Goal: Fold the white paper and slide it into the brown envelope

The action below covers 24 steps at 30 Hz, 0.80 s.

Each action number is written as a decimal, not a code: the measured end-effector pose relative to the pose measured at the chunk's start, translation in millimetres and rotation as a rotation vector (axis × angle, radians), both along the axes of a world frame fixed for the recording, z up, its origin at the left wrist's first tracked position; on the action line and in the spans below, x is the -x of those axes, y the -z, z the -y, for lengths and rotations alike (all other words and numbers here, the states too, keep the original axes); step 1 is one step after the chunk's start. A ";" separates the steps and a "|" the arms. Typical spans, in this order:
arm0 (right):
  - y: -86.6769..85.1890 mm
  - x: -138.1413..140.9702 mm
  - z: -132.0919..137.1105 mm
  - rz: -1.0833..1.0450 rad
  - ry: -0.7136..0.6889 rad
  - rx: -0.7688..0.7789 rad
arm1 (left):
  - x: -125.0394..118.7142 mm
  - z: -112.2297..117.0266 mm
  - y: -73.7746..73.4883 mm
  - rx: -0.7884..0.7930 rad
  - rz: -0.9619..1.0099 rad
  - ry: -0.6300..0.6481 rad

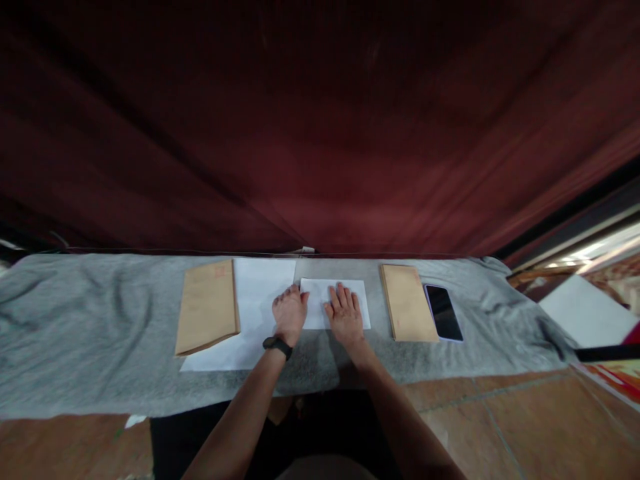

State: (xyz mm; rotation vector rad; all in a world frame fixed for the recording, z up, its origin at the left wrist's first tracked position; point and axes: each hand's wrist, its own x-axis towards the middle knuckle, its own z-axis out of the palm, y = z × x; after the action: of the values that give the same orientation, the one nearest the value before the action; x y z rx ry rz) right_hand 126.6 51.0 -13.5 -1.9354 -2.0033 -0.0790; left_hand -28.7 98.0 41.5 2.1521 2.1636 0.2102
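A small folded white paper (pixel 361 301) lies on the grey cloth (pixel 100 333), dead centre. The right hand (pixel 344 313) presses flat on it, fingers straight and slightly spread. The left hand (pixel 290 312), at the paper's 9 o'clock edge, has its fingers curled down (pinching or only pressing, I cannot tell). Further toward 9 o'clock lie larger white sheets (pixel 255 293) under a brown envelope (pixel 207 307); at 3 o'clock, a second envelope (pixel 407 301), then a phone (pixel 443 312)
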 end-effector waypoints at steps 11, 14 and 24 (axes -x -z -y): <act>1.2 -2.0 2.5 0.025 -0.028 0.054 | -46.6 21.2 32.4 -0.063 0.142 0.421; -0.5 -8.9 -1.9 0.004 -0.017 0.072 | -44.7 16.6 40.2 -0.049 0.116 0.359; 2.6 -61.4 -14.4 0.034 0.126 0.021 | -46.8 11.5 47.4 -0.110 0.082 0.164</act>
State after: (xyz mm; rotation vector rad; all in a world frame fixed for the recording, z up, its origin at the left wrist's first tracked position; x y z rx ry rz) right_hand 188.1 65.4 -16.0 -2.0857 -1.9085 -0.1243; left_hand 18.0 86.5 -5.9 2.3221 1.9632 0.4067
